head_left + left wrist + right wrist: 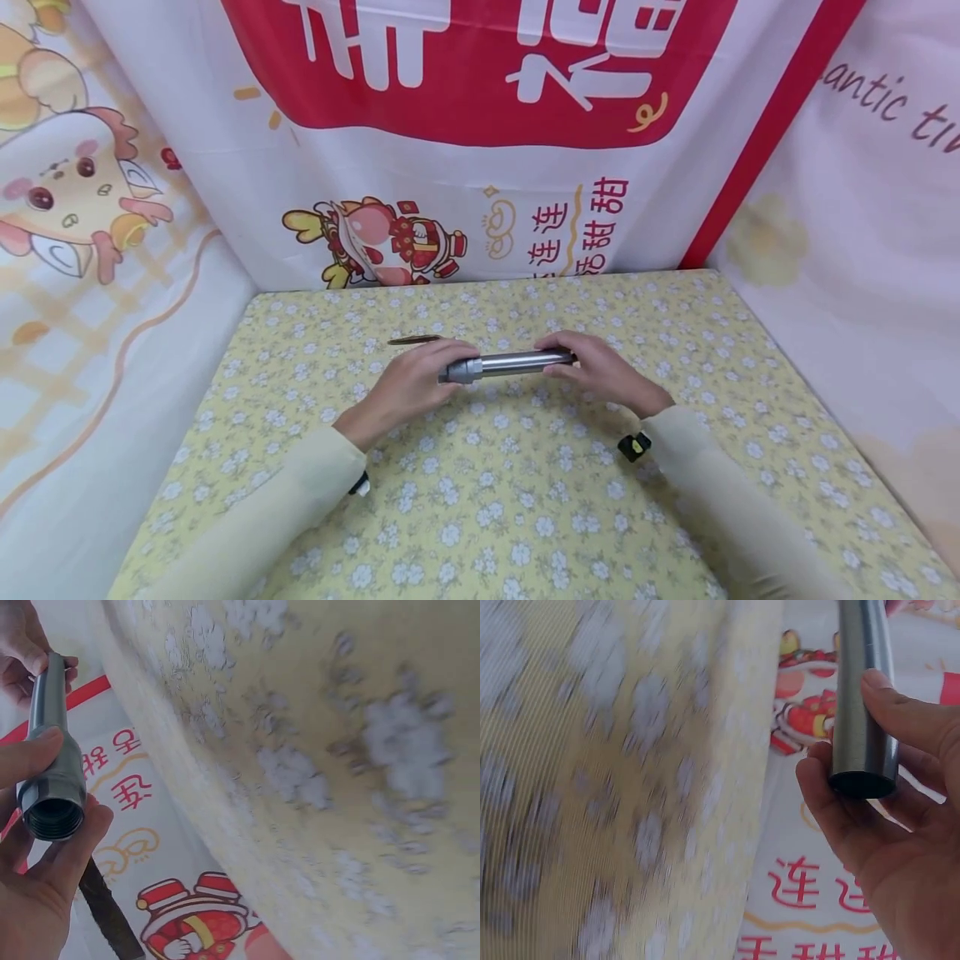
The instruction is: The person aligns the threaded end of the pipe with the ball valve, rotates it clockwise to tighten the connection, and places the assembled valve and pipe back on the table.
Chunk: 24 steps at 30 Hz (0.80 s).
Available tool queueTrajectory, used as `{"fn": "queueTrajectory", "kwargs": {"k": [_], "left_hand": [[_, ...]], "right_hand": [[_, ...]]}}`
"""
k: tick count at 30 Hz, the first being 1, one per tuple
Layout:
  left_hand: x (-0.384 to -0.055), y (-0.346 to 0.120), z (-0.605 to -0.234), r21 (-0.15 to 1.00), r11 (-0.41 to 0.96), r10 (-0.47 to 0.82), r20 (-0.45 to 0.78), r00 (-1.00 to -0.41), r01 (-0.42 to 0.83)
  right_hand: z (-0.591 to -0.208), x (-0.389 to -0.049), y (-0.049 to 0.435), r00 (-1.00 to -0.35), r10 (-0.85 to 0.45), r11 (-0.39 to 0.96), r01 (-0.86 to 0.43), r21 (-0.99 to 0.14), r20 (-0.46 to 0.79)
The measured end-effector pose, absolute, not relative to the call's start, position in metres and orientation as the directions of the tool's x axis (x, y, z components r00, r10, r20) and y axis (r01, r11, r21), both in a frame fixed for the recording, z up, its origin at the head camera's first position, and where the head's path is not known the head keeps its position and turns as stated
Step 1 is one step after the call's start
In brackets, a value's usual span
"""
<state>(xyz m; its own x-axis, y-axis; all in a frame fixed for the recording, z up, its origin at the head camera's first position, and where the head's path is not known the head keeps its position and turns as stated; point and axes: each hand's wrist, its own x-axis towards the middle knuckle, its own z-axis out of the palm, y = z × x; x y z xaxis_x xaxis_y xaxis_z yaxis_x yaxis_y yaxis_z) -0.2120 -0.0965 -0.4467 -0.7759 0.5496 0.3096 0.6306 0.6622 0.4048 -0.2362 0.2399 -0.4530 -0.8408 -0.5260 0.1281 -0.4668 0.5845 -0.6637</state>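
Observation:
Above the table, both hands hold a metal tube (pixel 517 363) that lies nearly level. My left hand (pixel 416 379) grips its left end, where a wider collar (pixel 51 784) with an internally threaded mouth faces the left wrist camera. Thumb and fingers of my right hand (pixel 600 372) wrap the plain right end of the tube. From the right wrist view, that end of the tube (pixel 859 727) looks round, smooth and dark inside. Just beyond the left hand lies a thin dark strip (pixel 414 339), rough and brownish in the left wrist view.
A yellow floral cloth (pixel 480 500) covers the table. Printed white and red fabric (pixel 465 167) hangs at its back edge, with more printed sheets at the left (pixel 67 333) and right (pixel 847 292). Small dark bands sit at both wrists.

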Motion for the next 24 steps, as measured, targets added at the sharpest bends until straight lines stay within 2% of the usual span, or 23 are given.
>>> {"fn": "queueTrajectory", "kwargs": {"k": [4,14,24], "left_hand": [[-0.223,-0.084,-0.447,0.341,0.635,0.621,0.307,-0.721,0.693],[-0.244,-0.044,-0.451,0.217,0.561,0.732,0.322,-0.601,0.799],[-0.261,0.004,-0.456,0.258,0.564,0.746,0.249,-0.618,0.785]], "right_hand": [[-0.458,-0.241,0.255,-0.812,-0.565,0.603,-0.527,-0.599,0.146],[-0.465,-0.246,0.294,-0.807,-0.566,0.647,-0.56,-0.518,0.165],[-0.467,-0.249,0.339,-0.799,-0.568,0.662,-0.587,-0.466,0.199]]}}
